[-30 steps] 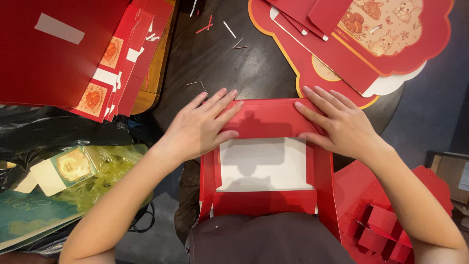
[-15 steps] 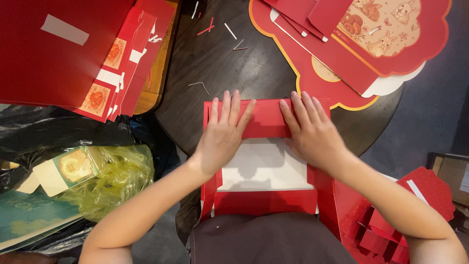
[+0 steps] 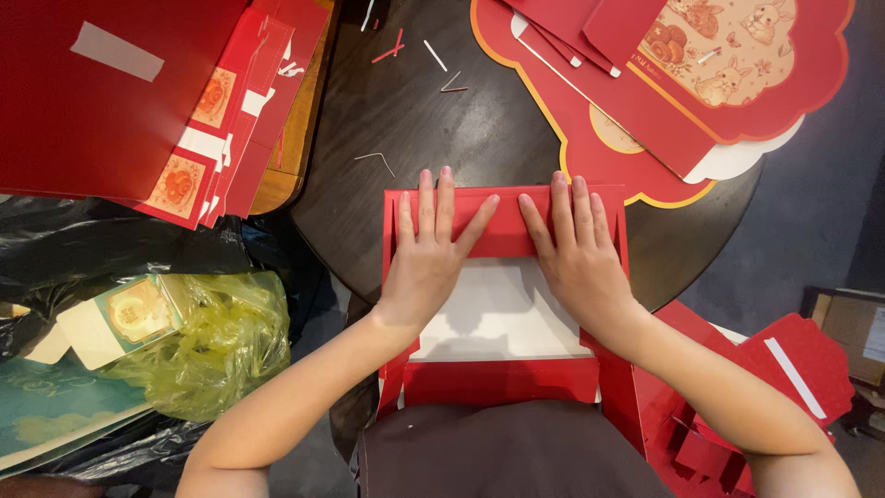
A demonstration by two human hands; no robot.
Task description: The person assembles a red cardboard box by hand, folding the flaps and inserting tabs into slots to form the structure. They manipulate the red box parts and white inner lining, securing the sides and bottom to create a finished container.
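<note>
both hands, left hand (image 3: 426, 263) and right hand (image 3: 573, 254), press flat with fingers spread, no grip closed, on a red cardboard box flap (image 3: 502, 226) with white inside, on the dark round wooden surface (image 3: 415, 120).

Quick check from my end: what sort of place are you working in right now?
Probably a small packaging or craft workspace, not a factory line: a dark round table, stacks of flat red card blanks, and both hands pressing a red box.

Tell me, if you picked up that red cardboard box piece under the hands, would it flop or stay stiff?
The red cardboard box piece looks thin and creased, so it would probably bend along its folds. It lies flat under the left hand and right hand, so it is likely light. Its smooth face might slide easily on the dark table.
</note>
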